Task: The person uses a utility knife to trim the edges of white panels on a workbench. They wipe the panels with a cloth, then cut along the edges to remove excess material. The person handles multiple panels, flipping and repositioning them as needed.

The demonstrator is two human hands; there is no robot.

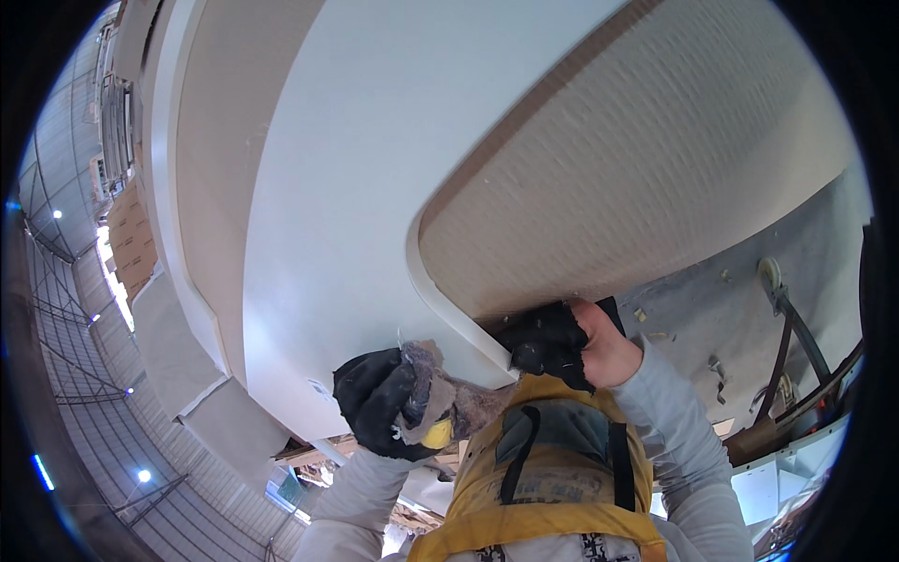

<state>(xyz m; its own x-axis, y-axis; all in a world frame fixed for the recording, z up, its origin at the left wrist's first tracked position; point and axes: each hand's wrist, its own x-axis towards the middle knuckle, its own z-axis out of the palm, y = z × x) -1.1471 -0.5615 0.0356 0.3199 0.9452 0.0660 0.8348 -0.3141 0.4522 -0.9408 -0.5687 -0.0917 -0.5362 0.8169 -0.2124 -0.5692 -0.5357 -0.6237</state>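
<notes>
A large smooth white panel (pixel 330 211) with a curved cut-out edge lies before me over cardboard (pixel 618 168). My left hand (pixel 379 400), in a black glove, is closed on a bunched greyish-brown cloth (pixel 477 407) at the panel's near edge. A small yellow piece (pixel 438 434) shows among its folds. My right hand (pixel 555 344), in a black glove that leaves the wrist bare, is at the panel's narrow corner beside the cut-out. Its fingers are bent round the edge, partly hidden beneath it. A yellow apron (pixel 555 485) covers my front.
To the right, a grey surface (pixel 674 309) bears scraps and a caster wheel (pixel 770 274) on a metal frame. Another white-edged panel (pixel 165 175) stands at the left. Covered blocks (pixel 232 428) and a brown carton (pixel 131 235) lie beyond it.
</notes>
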